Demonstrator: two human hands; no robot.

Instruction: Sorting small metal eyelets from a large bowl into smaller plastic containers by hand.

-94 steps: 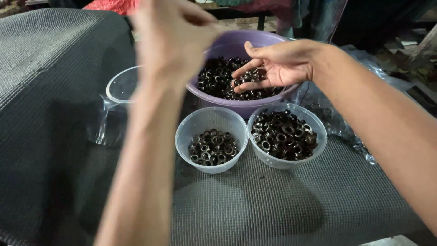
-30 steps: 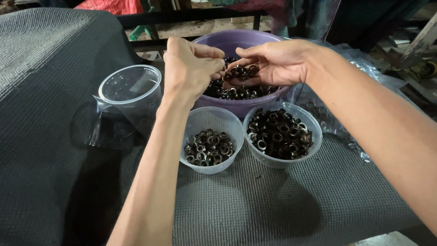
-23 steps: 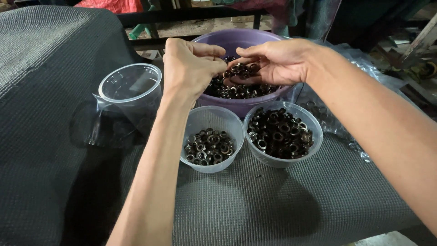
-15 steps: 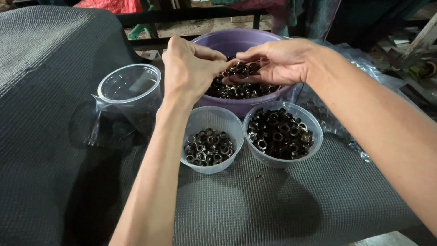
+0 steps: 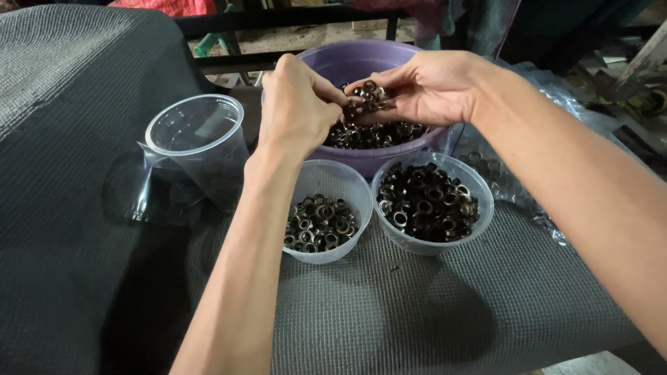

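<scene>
**Small metal rings, picked one by one from a cupped palm**

The right hand [image 5: 424,87] lies palm-up and cupped over the round purple plastic basin [image 5: 361,62], cradling a loose heap of small dark metal rings [image 5: 367,97]. The left hand [image 5: 299,104] meets it from the other side, thumb and fingertips pinched together at the near edge of that heap; whether a ring is actually caught between them I cannot tell.

The rings look hard, stiff and light singly, smooth enough to slip or roll, so a fingertip pinch across the rim of one ring seems the surest hold.

Just below the left wrist sits a small clear plastic tub [image 5: 323,219], part filled with rings; below the right hand, a fuller twin tub [image 5: 431,205]. Left of the left hand, a clear plastic jug [image 5: 198,149] stands on the grey woven mat [image 5: 417,312].
</scene>
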